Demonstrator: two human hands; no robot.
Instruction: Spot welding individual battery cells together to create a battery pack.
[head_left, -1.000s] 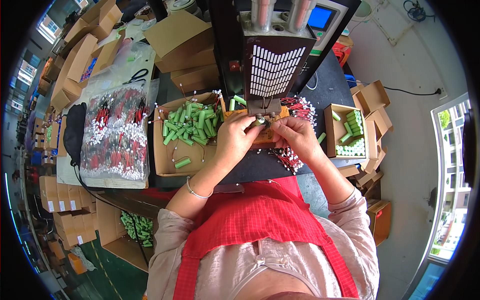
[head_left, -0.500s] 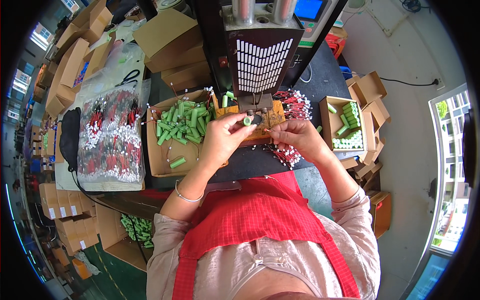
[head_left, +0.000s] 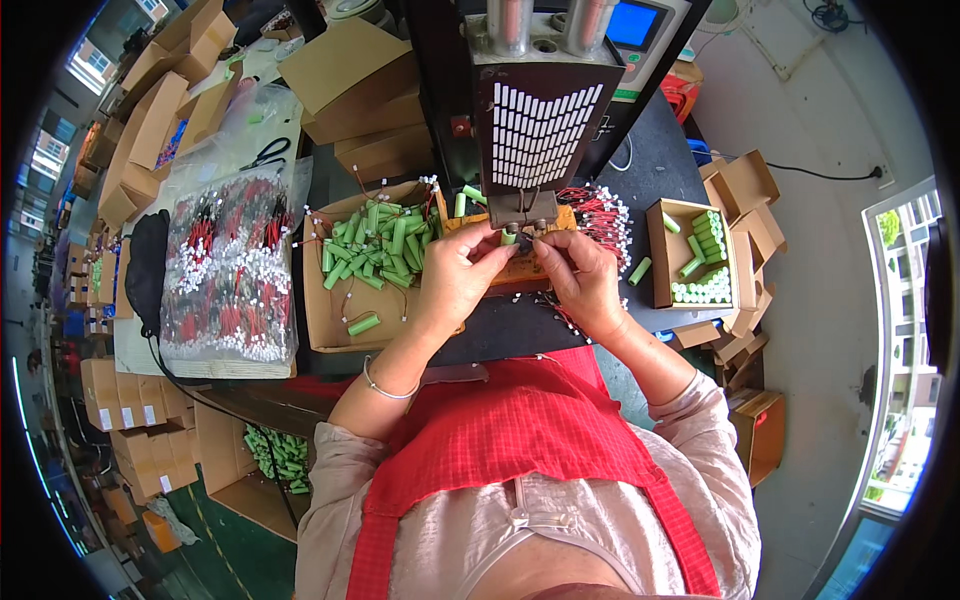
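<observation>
My left hand [head_left: 458, 278] pinches a green cylindrical battery cell [head_left: 509, 236] by its sides, end up, under the dark metal head [head_left: 522, 208] of a spot-welding machine. From the other side, my right hand [head_left: 583, 282] is closed with thumb and forefinger right beside the cell. A thin wire lead seems to be in that pinch, mostly hidden by the fingers. Both hands work over a worn yellow block [head_left: 566, 220] at the machine's base. Red and black wire leads with white plugs [head_left: 604, 215] lie behind and below my right hand.
Left stands a cardboard box [head_left: 325, 335] of green cells with wires. Right is a smaller box [head_left: 664, 280] of cells; a loose cell [head_left: 640, 271] lies beside it. Bagged wire leads [head_left: 228, 270] and scissors [head_left: 268, 152] are farther left. The machine's perforated front [head_left: 545, 135] rises ahead.
My right hand has moved up and in, its fingertips now beside the cell under the welding head. The cell in my left hand has come more upright. The whole view has shifted slightly.
</observation>
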